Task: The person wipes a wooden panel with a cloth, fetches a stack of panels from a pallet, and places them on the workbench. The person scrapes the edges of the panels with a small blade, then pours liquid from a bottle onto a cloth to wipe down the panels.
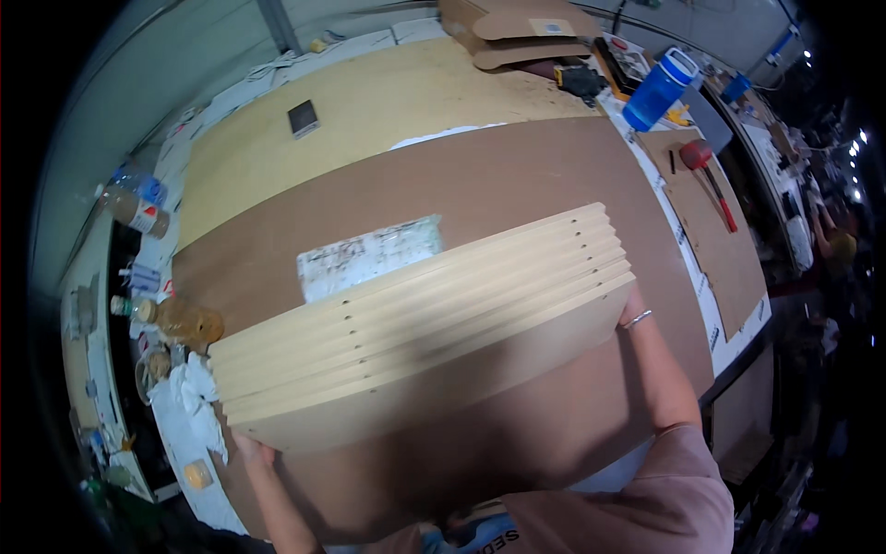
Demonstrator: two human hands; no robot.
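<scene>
Bottle (189, 321) of clear plastic, amber liquid inside, lying just beyond the left fingers, probably pushed to the edge to free the middle. Crumpled white sheet (175, 415), thin and soft, left of the same fingers. Left hand (255, 449) touches the near left corner of the board stack (434, 319); fingers mostly hidden by the wood, so cannot tell if they are clamped or just supporting. Stack runs between both hands: long, straight, pale boards with a smooth wood-like finish, overlapped in steps, small dark holes on them; nearest one shows a broad flat face. Held at the ends, likely so the edges stay together. Stained white slab (369, 258), flat, just past the stack from the fingers. Brown sheet (554, 166), smooth and matte, spreads below, seemingly as a work surface. Right hand (631, 308) at the right end, fingers behind the boards, closure cannot be told; shiny metal bracelet (637, 319) at the wrist. Blue bottle (653, 97) and red-headed mallet (696, 154) well beyond the right fingers, likely parked clear.
</scene>
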